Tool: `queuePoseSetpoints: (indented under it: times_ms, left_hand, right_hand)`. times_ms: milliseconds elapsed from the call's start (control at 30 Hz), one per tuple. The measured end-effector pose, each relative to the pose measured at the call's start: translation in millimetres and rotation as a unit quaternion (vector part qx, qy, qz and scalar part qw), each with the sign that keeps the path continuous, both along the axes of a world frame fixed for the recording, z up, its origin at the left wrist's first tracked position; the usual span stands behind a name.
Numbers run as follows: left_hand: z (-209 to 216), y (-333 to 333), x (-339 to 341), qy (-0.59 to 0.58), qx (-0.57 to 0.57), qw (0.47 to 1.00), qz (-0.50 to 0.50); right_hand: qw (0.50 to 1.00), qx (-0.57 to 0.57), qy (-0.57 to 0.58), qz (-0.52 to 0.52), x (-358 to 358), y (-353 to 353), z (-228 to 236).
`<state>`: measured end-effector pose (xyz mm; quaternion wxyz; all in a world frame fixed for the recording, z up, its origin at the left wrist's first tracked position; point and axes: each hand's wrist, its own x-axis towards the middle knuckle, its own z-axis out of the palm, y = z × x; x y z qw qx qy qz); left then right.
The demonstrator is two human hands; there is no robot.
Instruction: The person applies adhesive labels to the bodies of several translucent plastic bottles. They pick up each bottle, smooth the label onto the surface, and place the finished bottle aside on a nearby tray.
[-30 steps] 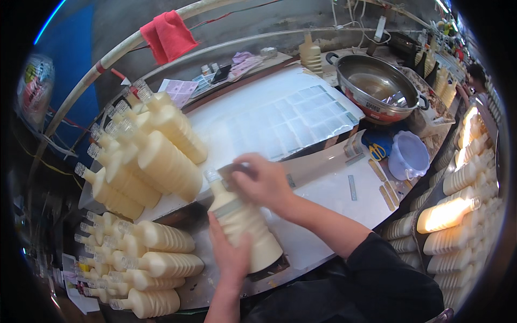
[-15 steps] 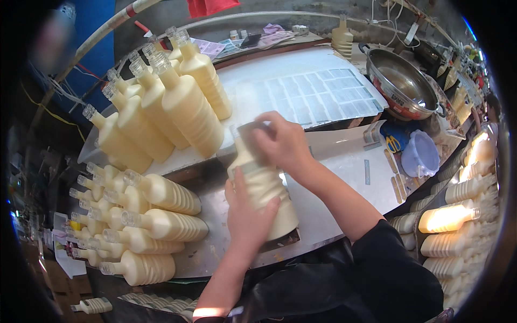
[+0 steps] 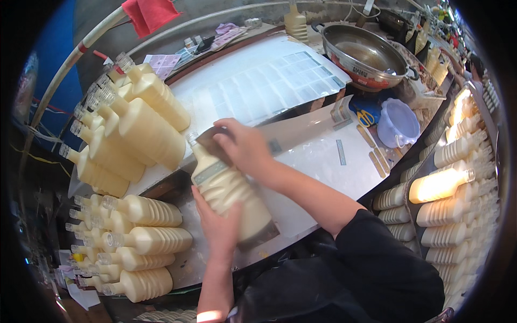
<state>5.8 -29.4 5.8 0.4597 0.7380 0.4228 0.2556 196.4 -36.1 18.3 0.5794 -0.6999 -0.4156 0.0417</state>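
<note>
Cream ribbed bottle point(image 3: 245, 199), clear mouth, grey-green strip point(image 3: 210, 173) across shoulder. Left hand point(image 3: 219, 222) spread against bottle's side; right hand point(image 3: 245, 149) gripping thin dark flat piece point(image 3: 210, 138) near bottle's neck.

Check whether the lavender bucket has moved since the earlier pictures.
No, the lavender bucket stays just on the near side of the metal pan.

The cream bottle point(image 3: 235, 185) I steady has a smooth, satin body with a clear, glassy neck point(image 3: 192, 139). The thin dark plate point(image 3: 208, 139) I pinch looks smooth and matt; I can't tell metal from plastic. On the right, I see a glossy metal pan point(image 3: 351, 63), a smooth lavender plastic bucket point(image 3: 397, 132) and scissors with yellow plastic handles point(image 3: 367, 118). Before me, the white worktop point(image 3: 312, 161) is glossy. Far left hangs soft, matt red cloth point(image 3: 151, 16); my black sleeve point(image 3: 377, 242) is matt fabric.
</note>
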Motion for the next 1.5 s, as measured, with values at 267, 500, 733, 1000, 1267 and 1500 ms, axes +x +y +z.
queuePoseSetpoints:
  times_ms: [267, 500, 733, 1000, 1267, 1500]
  left_hand:
    - [-22.3, -22.3, -27.4, -0.055, -0.004, 0.998, -0.025]
    - [-24.7, -27.1, -21.6, -0.116, -0.006, 0.993, 0.0]
    - [-26.6, -25.2, -23.6, -0.121, -0.019, 0.993, -0.005]
    - [-21.0, -25.3, -20.4, -0.11, -0.02, 0.994, 0.007]
    - [-24.5, -23.8, -36.4, -0.069, 0.045, 0.996, -0.028]
    - [-35.4, -40.5, -61.1, -0.051, 0.163, 0.985, -0.027]
  right_hand:
    - [0.975, -0.223, -0.007, 0.01, 51.7, -93.0, -44.8]
    - [0.904, -0.385, -0.126, 0.137, 23.6, -94.3, -71.1]
    - [0.84, -0.494, -0.177, 0.137, -21.5, -181.2, -63.8]
    - [0.877, -0.381, -0.276, 0.099, -35.3, -243.3, -62.9]
    - [0.798, -0.364, -0.477, 0.055, -63.5, -290.4, -78.5]
    - [0.922, -0.37, 0.031, 0.105, -53.7, -255.4, -29.5]
